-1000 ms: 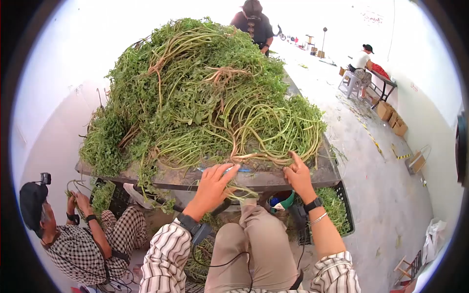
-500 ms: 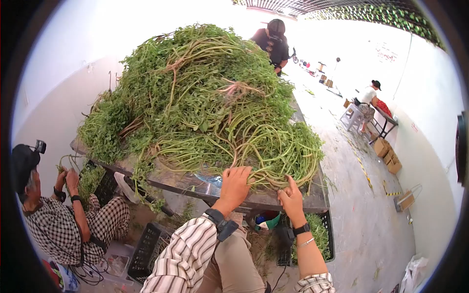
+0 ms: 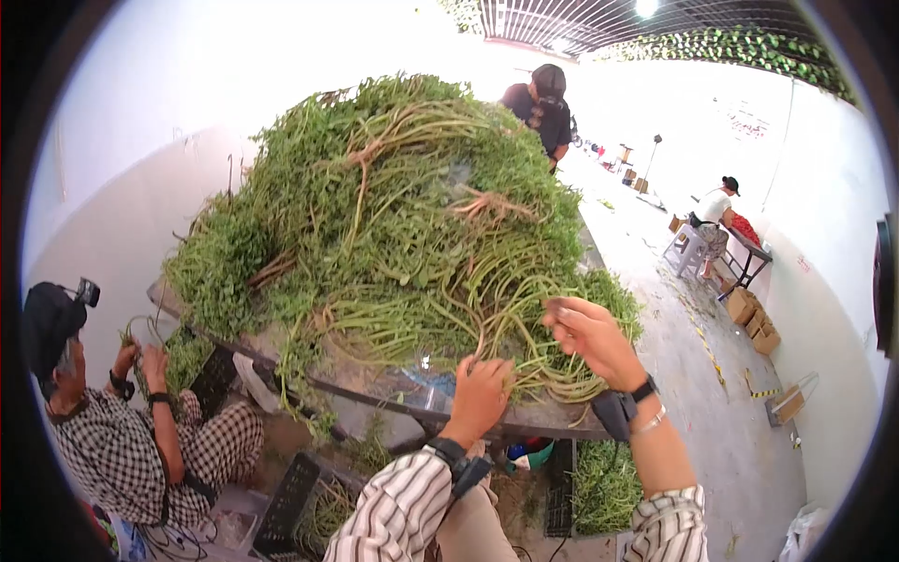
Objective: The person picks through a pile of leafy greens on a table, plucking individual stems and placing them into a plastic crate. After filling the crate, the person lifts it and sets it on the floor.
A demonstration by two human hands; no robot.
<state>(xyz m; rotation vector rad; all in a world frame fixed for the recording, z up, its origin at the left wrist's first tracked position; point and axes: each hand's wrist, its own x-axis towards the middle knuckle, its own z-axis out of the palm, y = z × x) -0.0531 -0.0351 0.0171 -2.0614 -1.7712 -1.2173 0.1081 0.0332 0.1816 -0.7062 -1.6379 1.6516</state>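
A large heap of leafy green plants (image 3: 393, 225) with long stems and pale roots covers the dark table (image 3: 356, 386). At its near edge my left hand (image 3: 480, 398) is closed round a few plant stems, its fingertips partly hidden. My right hand (image 3: 599, 342) is raised over the right front of the heap, just above the curved green stems (image 3: 538, 361). Its fingers are bent and somewhat apart, with nothing visible in them. A clear plastic piece (image 3: 426, 382) lies on the table left of my left hand.
Black crates (image 3: 273, 506) with greens stand under the table, and another holds cut greens (image 3: 604, 487) at the right. A person in a checked shirt (image 3: 112, 450) sits at the left, handling stems. Another person (image 3: 543, 108) stands behind the heap; a third sits farther right.
My right hand has left the stems at the table edge and risen up over the heap. My left hand stays on the stems. The view has shifted, so the scene sits lower and to the right.
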